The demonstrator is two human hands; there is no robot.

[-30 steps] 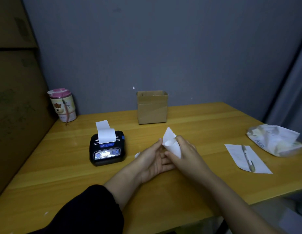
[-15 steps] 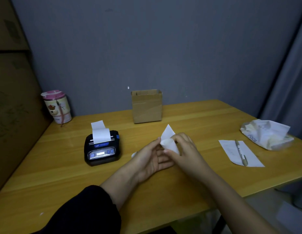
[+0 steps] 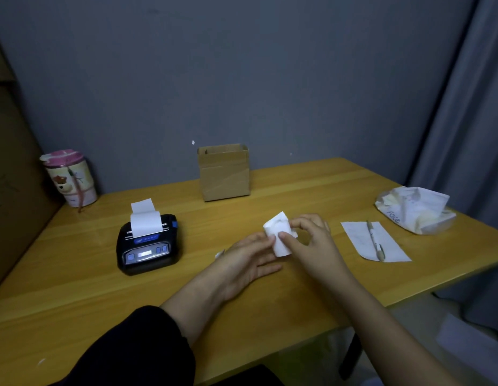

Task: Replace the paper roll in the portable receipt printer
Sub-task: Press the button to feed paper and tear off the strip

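Note:
The black portable receipt printer (image 3: 149, 246) sits on the wooden table (image 3: 75, 288) at the left, lid closed, with a white paper strip (image 3: 144, 218) sticking up out of its slot. To its right, above the table's middle, both hands hold a curled white piece of paper (image 3: 278, 232). My right hand (image 3: 311, 243) pinches it between thumb and fingers. My left hand (image 3: 250, 260) lies palm up beneath it, fingertips touching its lower left edge. A small white scrap (image 3: 219, 254) peeks out behind my left hand.
An open cardboard box (image 3: 224, 172) stands at the back centre against the wall. A pink-lidded cup (image 3: 71, 178) is at the back left. A paper slip (image 3: 374, 240) with a pen (image 3: 375, 240) on it and a crumpled tissue pack (image 3: 414, 208) lie at the right.
The paper in my hands has gone from a flat pointed sheet to a curled, rolled-up shape. My right-hand fingers have spread around it. The printer has stayed put.

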